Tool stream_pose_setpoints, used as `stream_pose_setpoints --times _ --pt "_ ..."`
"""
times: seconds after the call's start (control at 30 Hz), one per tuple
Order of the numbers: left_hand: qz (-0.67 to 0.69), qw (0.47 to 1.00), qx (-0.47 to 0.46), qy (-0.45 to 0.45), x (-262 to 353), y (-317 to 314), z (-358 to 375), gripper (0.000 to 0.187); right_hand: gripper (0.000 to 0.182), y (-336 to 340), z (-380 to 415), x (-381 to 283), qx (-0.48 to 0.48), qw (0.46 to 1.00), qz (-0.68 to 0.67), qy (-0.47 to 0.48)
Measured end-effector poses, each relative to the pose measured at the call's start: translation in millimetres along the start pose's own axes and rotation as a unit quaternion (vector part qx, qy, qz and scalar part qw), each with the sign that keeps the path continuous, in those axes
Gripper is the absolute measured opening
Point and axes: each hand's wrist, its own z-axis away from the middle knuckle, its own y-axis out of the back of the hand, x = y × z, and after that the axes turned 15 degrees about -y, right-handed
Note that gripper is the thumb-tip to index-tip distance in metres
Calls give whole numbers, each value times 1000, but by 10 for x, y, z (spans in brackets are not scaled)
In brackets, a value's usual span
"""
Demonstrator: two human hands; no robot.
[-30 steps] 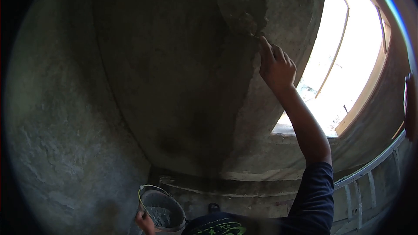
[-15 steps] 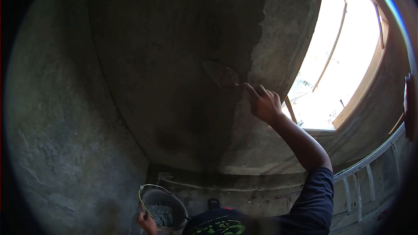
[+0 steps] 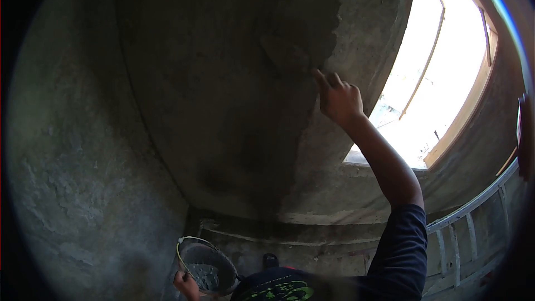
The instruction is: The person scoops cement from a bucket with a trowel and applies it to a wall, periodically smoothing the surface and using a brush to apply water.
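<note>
My right hand (image 3: 341, 100) grips the trowel (image 3: 285, 54), long axis pointing left along the wall (image 3: 223, 106); left hand (image 3: 185, 286), near left, clutches the bucket handle (image 3: 178, 251).

Holds the right arm (image 3: 387, 159) raised high above the torso (image 3: 267, 287), out past its right side, with a slight bend at the elbow (image 3: 408, 189). Shows the back of the right hand (image 3: 341, 100), fingers (image 3: 334, 81) curled in a grip, forefinger foremost. Holds the left hand (image 3: 186, 285) low, near the torso's left side, apparently clenched, though too dim and cut off to tell each finger.
</note>
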Motion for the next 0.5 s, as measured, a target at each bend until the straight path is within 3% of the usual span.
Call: stream_pose_setpoints --times 0.1,0.2,0.3,0.4,0.47,0.5 --pt "-11 1000 -2 20 -102 -41 -1 16 64 -92 186 55 -17 997 -54 52" --pt "-17 1000 2 7 48 -22 -42 17 69 -105 145 12 52 993 -102 35" --pt "3 1000 -9 21 55 -76 -77 17 71 -111 36 -152 132 989 -60 -9" --pt "4 999 -19 25 35 -55 -114 18 69 -307 147 -419 75 995 -7 -60" --pt "-14 998 -53 26 16 -29 -143 18 66 -529 360 -600 -66 996 -28 -60" --pt "-19 998 -58 24 34 10 -133 18 66 -675 527 -652 -86 994 -43 -53"
